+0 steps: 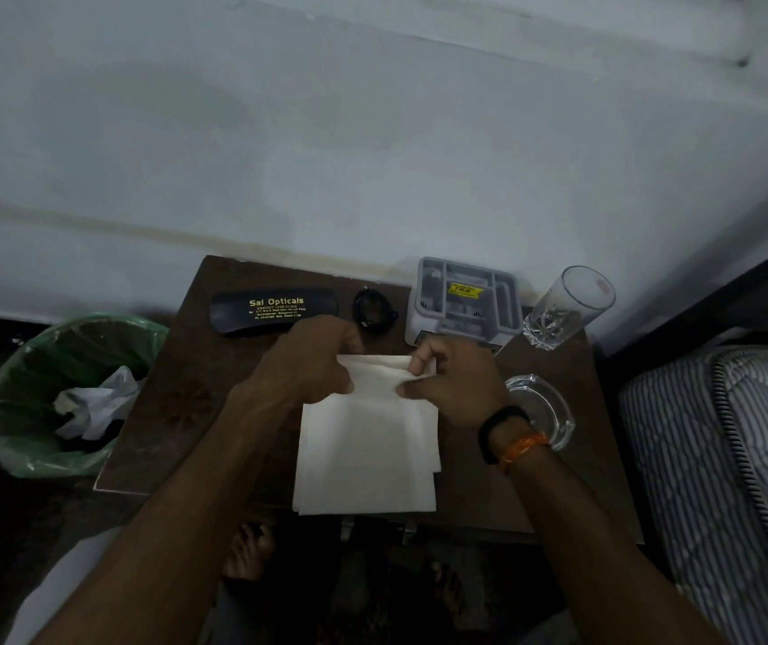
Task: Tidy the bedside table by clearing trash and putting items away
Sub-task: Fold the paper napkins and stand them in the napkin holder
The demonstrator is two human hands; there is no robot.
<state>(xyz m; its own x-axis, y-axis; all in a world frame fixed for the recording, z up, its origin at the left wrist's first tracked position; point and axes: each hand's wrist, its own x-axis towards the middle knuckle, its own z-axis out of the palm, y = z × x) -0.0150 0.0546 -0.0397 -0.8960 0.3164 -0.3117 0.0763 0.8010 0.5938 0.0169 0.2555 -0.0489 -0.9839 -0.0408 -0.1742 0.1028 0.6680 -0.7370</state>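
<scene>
A white folded cloth [366, 451] lies on the dark brown bedside table [177, 402], its near edge at the table's front. My left hand [314, 360] and my right hand [454, 384] both pinch the cloth's far edge, lifted a little off the table. Behind my hands lie a black glasses case [272, 311] with gold lettering and a small black ring-shaped object [373, 311]. A grey plastic organiser [466, 302] stands at the back right, with a clear drinking glass [568, 307] beside it. A glass ashtray [542, 409] sits by my right wrist.
A bin lined with a green bag [70, 393], holding crumpled white paper, stands on the floor left of the table. A striped mattress [736, 458] lies close on the right. The white wall [373, 132] is directly behind. My bare feet show below the table's front.
</scene>
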